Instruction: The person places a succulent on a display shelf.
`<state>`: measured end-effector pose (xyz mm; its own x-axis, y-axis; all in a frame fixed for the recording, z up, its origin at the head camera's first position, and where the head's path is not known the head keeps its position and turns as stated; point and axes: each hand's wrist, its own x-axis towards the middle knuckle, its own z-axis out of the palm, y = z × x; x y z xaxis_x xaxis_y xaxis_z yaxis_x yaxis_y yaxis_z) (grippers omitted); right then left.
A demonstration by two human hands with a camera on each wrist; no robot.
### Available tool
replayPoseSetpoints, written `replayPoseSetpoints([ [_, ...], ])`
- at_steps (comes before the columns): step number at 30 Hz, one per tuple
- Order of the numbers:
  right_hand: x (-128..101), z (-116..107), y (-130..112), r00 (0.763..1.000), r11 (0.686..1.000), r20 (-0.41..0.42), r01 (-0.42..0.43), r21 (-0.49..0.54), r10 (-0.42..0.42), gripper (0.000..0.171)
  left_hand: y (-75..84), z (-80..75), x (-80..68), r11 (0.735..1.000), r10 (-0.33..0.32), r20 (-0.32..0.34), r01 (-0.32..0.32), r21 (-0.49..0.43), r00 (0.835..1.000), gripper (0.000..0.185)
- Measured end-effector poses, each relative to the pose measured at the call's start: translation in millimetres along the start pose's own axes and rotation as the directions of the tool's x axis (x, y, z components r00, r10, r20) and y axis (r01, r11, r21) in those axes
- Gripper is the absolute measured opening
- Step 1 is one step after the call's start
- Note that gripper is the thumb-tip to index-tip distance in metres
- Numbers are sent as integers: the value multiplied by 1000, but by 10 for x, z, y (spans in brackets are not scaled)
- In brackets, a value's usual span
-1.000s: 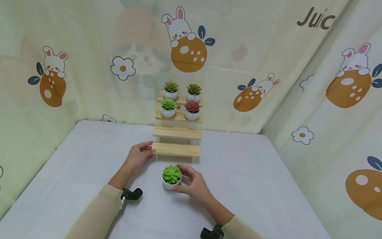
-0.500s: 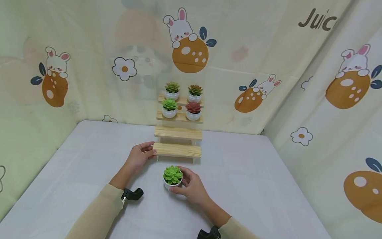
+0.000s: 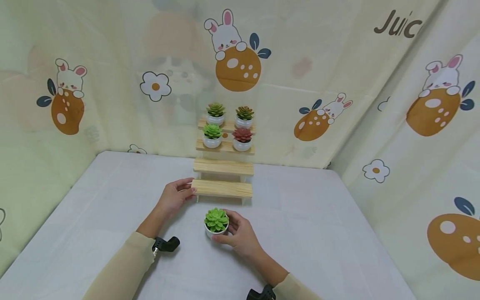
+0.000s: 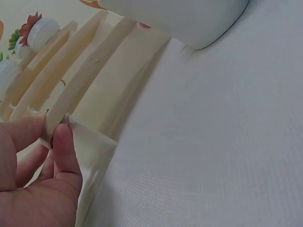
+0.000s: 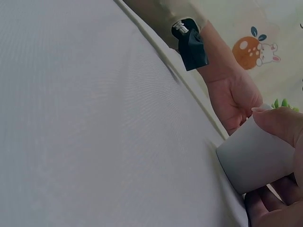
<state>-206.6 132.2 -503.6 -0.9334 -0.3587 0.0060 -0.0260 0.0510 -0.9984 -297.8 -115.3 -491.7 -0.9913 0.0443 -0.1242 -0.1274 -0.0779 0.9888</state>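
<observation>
From the head view, the right hand (image 3: 240, 236) curls its fingers round a small potted succulent (image 3: 216, 223) standing on the white surface (image 3: 318, 233), just in front of the wooden step shelf (image 3: 223, 188), while the left hand (image 3: 173, 196) pinches the lowest step's left end. The left wrist view shows thumb and fingers (image 4: 64, 146) clamped on that board edge. The right wrist view shows fingers wrapped on the pot's white wall (image 5: 258, 156). Judged: the pot is grasped, not lifted; next comes raising it onto a free step.

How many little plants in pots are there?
5. Two pots stand on the top step, two on the second step, and one sits on the table in the right hand. None seem hidden.
</observation>
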Motion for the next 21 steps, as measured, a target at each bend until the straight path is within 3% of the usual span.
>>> replayPoseSetpoints([
  [21,-12,20,-8,1000,1000,-18,-3,5,3,79,-10,1,9,1000,-12,-6,12,-5,1000,50],
])
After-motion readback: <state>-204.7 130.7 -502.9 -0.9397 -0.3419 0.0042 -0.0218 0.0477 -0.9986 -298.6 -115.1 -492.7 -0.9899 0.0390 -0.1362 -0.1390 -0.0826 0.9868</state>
